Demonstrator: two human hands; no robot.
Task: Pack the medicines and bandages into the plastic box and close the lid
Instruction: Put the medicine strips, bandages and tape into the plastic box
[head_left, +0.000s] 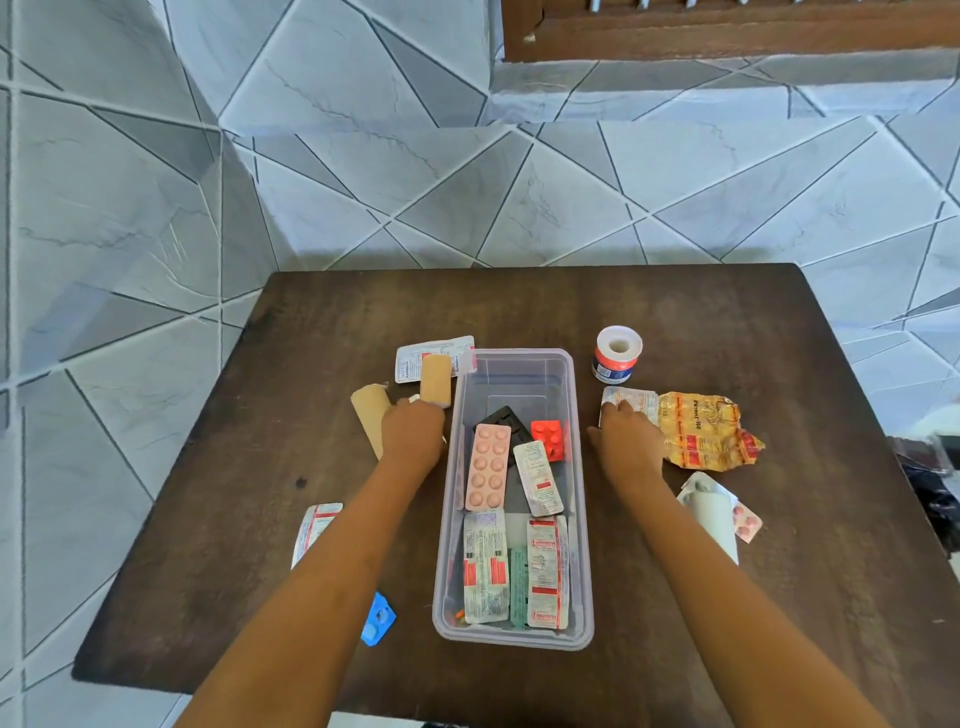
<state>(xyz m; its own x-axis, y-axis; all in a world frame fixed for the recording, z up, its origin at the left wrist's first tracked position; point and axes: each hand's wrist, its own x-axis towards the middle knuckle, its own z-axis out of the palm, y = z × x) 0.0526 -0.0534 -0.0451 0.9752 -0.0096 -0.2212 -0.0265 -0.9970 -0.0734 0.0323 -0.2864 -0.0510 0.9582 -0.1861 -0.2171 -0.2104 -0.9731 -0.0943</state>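
Observation:
The clear plastic box (581, 525) stands open in the middle of the dark table (727, 623), holding several pill strips, among them a pink strip (487, 466) and a red one (549, 437). My left hand (413, 434) grips a tan bandage roll (435, 381) just left of the box. A second tan roll (369, 413) lies beside that hand. My right hand (626, 434) rests its fingers on a silver pill strip (631, 399) right of the box. No lid is in view.
A white tape roll (616, 352) stands behind my right hand. A crumpled yellow sachet (706, 434), a white strip (711, 512) and a pink strip (747, 522) lie right. Silver strips (434, 349) (311, 530) and a blue strip (378, 619) lie left. Tiled wall behind.

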